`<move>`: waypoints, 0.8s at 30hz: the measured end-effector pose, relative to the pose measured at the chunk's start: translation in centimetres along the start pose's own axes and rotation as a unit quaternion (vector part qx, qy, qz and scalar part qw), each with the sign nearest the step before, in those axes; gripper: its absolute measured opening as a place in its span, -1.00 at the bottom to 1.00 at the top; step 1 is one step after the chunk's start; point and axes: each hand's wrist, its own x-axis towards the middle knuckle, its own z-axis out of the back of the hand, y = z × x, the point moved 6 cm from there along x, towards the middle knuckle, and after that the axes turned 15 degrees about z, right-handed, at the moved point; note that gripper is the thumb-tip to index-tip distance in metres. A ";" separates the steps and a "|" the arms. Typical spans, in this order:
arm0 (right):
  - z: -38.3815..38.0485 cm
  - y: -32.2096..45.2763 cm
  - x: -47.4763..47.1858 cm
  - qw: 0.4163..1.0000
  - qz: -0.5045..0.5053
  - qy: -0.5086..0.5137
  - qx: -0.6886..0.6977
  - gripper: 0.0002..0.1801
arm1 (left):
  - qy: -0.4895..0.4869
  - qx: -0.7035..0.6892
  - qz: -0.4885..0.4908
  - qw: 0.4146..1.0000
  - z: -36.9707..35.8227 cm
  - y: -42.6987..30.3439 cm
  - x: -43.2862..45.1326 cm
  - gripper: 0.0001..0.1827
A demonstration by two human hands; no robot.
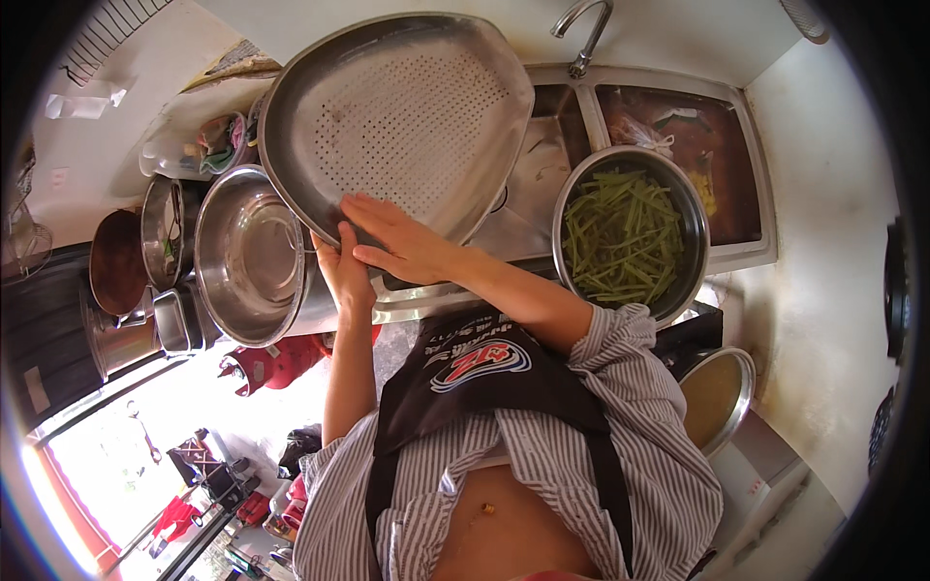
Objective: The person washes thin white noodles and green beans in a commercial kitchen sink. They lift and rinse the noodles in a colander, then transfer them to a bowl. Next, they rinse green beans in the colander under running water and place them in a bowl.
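Note:
A large metal colander [407,123] with a perforated base is tilted up above the sink, its inside facing me. My left hand [344,270] grips its near rim, thumb on the inner side. My right hand [399,240] crosses over beside the left, flat with the thumb apart; its fingertips overlap the colander's inner wall near the rim. Whether they press on it is hard to tell. Nothing lies in the colander. To the right, a round metal bowl [703,218] holds cut green vegetable strips [625,236].
A double-basin steel sink [541,167] lies beneath, with a faucet [585,43] behind. Dark reddish liquid [726,138] and plastic bags fill the right basin. An oval metal basin [251,254], pots [161,232] and a plastic tub [174,158] crowd the left. Red gas cylinders [269,367] stand below.

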 end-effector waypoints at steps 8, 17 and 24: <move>5.5 -4.4 -10.5 0.849 -0.187 0.392 -0.300 -0.60 | -0.179 0.243 -0.122 0.946 4.4 -4.3 -1.5 -0.61; 29.0 3.5 -24.0 0.733 -0.275 -0.127 -0.610 -0.63 | -0.074 0.048 0.154 0.984 7.8 5.3 1.5 -0.32; 24.6 10.2 -44.3 0.519 -0.654 -0.537 0.122 -0.51 | 0.108 -0.135 0.472 0.865 4.9 19.6 0.1 -0.54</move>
